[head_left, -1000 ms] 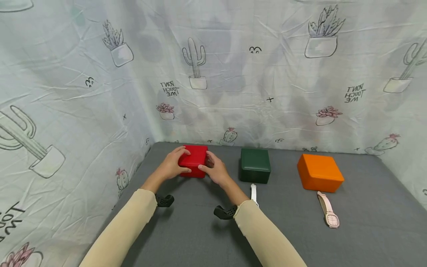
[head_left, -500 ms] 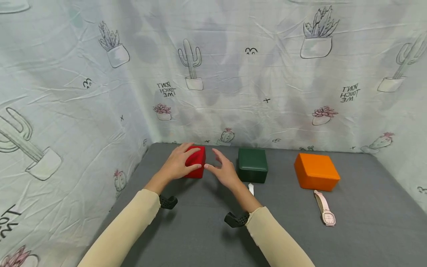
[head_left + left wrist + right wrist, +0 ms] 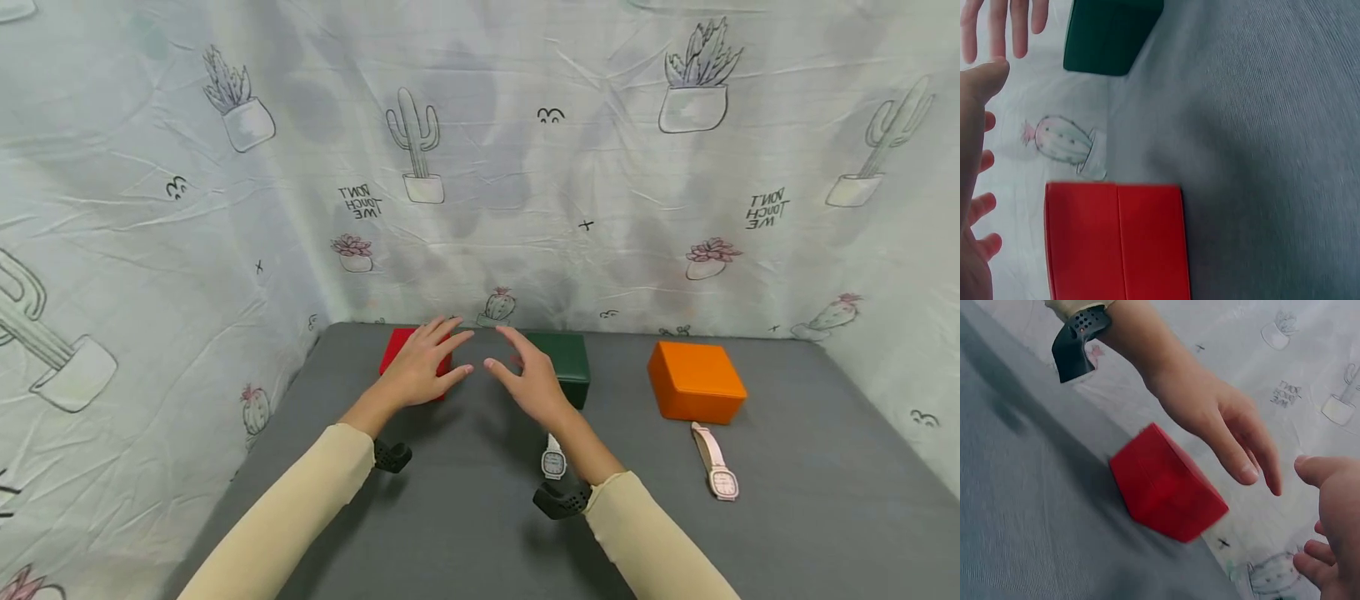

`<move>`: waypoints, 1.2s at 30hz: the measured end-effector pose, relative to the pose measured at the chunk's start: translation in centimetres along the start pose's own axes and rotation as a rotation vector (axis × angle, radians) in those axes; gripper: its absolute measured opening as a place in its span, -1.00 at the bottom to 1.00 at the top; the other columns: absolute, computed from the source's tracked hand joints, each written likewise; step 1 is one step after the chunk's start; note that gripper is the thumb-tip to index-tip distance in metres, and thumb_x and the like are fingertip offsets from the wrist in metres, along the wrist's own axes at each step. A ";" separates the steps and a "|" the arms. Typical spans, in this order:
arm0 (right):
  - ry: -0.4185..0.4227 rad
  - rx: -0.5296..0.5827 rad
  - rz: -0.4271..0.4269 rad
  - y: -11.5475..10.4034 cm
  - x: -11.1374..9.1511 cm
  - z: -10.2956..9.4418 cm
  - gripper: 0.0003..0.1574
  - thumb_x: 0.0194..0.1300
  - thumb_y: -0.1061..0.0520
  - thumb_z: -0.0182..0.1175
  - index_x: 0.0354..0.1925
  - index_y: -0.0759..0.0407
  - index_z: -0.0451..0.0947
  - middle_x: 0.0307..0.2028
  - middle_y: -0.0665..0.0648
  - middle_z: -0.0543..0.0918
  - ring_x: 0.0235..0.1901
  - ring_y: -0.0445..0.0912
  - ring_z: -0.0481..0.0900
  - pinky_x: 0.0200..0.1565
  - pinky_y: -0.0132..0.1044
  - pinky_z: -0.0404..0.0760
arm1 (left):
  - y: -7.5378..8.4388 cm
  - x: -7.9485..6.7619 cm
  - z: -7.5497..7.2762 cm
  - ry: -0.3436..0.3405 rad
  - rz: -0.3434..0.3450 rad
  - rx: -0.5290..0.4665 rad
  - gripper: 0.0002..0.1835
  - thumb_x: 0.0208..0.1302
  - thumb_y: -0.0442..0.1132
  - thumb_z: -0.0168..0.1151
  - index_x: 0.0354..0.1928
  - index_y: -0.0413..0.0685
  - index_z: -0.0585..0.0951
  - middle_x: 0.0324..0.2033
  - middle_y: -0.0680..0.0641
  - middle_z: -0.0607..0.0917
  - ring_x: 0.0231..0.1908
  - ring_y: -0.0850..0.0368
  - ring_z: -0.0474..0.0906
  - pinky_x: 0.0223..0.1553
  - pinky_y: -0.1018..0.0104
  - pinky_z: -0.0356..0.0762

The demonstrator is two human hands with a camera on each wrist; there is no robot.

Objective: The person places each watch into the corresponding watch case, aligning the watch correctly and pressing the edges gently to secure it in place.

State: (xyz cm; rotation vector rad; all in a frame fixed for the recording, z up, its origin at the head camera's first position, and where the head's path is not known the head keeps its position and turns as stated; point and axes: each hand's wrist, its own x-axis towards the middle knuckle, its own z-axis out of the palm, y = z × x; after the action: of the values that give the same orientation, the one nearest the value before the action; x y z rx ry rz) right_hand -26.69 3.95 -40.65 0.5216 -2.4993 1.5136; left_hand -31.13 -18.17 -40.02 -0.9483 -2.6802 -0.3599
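My left hand [image 3: 420, 367] hovers in front of the closed red box [image 3: 397, 342], its fingers spread and holding nothing. In the right wrist view that hand is above and apart from the red box [image 3: 1160, 481]. Facing it, my right hand [image 3: 534, 379] is raised with relaxed fingers and covers the left part of the dark green box [image 3: 567, 354]. A watch with a white strap [image 3: 553, 462] lies in front of the green box, beside my right forearm. Most of the red box's right side is hidden behind my left hand.
An orange box [image 3: 697, 379] stands on the right of the grey table [image 3: 465, 517]. In front of it lies a pink watch [image 3: 720, 475]. A printed cloth [image 3: 495, 208] with cactus drawings hangs behind and along the sides. Black cameras sit on both wrists.
Both hands have let go of the red box and moved right, lifting away from it. The red box stays closed in place. The head view has turned slightly right.
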 end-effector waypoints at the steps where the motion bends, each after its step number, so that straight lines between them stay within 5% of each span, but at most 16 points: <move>1: 0.010 -0.017 -0.003 0.1 -0.2 -0.4 -0.25 0.35 -0.10 0.18 0.42 -0.08 0.21 0.43 0.10 0.27 0.40 0.07 0.27 0.28 0.05 0.43 | 0.2 0.2 0.2 0.002 0.004 -0.016 -0.33 0.32 0.17 0.13 0.41 0.14 0.33 0.46 -0.08 0.23 0.45 -0.21 0.09 0.39 -0.27 0.09; 13: 0.104 -0.176 -0.005 2.1 -1.6 -3.5 -0.28 0.33 -0.09 0.21 0.39 -0.08 0.27 0.41 0.13 0.30 0.41 0.12 0.24 0.32 0.23 0.27 | 1.9 2.5 2.0 -0.007 0.054 -0.087 -0.33 0.30 0.14 0.18 0.40 0.13 0.33 0.45 -0.09 0.25 0.45 -0.16 0.10 0.38 -0.25 0.13; 24: 0.131 -0.200 0.008 3.6 -2.6 -4.8 -0.25 0.29 -0.07 0.26 0.38 0.00 0.29 0.41 0.17 0.31 0.40 0.15 0.25 0.30 0.25 0.29 | 3.1 3.9 3.5 -0.036 0.082 -0.136 -0.33 0.27 0.14 0.22 0.39 0.15 0.35 0.45 -0.05 0.24 0.46 -0.15 0.09 0.36 -0.27 0.17; 36: 0.143 -0.251 0.048 5.1 -3.4 -6.0 -0.22 0.26 -0.05 0.30 0.37 0.08 0.30 0.42 0.21 0.27 0.41 0.20 0.21 0.32 0.29 0.23 | 4.6 4.9 4.7 -0.151 0.051 -0.247 -0.26 0.20 0.19 0.27 0.41 0.26 0.31 0.48 0.02 0.17 0.45 -0.01 0.11 0.34 -0.15 0.27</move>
State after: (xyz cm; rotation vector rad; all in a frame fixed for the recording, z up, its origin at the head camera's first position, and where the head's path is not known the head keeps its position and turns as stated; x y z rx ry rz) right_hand -25.71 12.11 -43.17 0.3036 -2.5541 1.1810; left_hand -32.62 -10.41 -42.15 -1.1542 -2.7858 -0.6438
